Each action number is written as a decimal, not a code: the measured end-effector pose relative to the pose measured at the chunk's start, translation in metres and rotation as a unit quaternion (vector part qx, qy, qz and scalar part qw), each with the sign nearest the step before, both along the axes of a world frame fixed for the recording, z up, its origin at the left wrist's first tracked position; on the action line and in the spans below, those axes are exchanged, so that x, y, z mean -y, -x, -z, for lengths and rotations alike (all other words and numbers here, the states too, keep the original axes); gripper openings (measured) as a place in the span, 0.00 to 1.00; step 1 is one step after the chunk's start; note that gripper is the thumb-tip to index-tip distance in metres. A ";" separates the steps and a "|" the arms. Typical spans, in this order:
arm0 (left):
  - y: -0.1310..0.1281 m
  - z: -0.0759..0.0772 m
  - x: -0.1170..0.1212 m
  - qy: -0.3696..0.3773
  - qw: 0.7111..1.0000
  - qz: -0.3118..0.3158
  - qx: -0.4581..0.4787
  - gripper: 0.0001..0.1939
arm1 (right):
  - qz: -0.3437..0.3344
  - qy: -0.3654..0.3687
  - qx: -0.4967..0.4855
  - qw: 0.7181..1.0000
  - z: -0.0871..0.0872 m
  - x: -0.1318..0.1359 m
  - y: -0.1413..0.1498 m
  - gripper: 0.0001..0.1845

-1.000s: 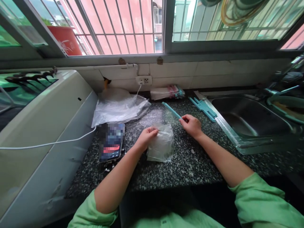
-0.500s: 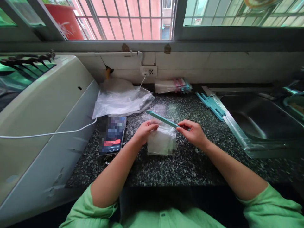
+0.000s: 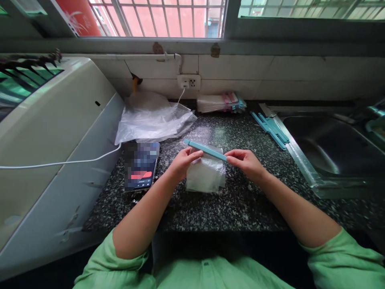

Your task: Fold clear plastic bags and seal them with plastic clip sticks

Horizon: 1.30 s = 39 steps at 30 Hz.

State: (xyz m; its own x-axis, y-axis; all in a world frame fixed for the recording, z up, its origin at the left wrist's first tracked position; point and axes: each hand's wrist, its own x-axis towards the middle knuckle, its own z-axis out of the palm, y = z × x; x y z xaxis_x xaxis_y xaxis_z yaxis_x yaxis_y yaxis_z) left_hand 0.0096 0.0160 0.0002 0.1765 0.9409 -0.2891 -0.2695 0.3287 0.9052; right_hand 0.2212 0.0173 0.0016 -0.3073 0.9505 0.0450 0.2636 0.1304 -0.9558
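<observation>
A clear plastic bag (image 3: 205, 175) hangs from my left hand (image 3: 184, 161), whose thumb and fingers are closed on its upper left part. My right hand (image 3: 246, 162) pinches the right end of a light-blue bag sealing clip (image 3: 207, 150). The clip slants across the bag's top edge, its far end reaching over my left fingers. Whether the bag's edge lies inside the clip I cannot tell. More blue clips (image 3: 272, 130) lie in a loose pile on the counter, right of my right hand.
On the dark speckled counter (image 3: 237, 208), a phone (image 3: 143, 166) lies left of my left hand. Larger clear bags (image 3: 153, 120) are spread behind it. A stack of clipped bags (image 3: 219, 102) rests by the wall, below a socket (image 3: 189, 82). A metal sink (image 3: 337, 148) is at right.
My right hand has brought the blue clip leftward and down from beside the bag onto its top edge. My left hand keeps its hold on the bag. The camera view has tilted down.
</observation>
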 end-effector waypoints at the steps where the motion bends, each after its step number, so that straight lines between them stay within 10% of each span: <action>1: -0.001 0.001 0.000 -0.001 1.000 -0.005 0.003 0.17 | -0.004 -0.001 0.003 1.000 0.001 0.000 0.000 0.14; 8: -0.006 0.007 0.000 -0.010 0.999 -0.036 0.013 0.18 | 0.013 -0.112 0.109 0.988 0.005 0.003 0.003 0.14; 15: -0.002 0.003 0.002 -0.034 0.999 0.008 -0.003 0.16 | 0.059 -0.348 0.280 0.893 0.005 0.008 0.001 0.11; 39: 0.007 0.005 -0.004 -0.090 0.993 0.009 -0.071 0.10 | 0.065 -0.393 0.287 0.871 0.013 0.002 -0.002 0.08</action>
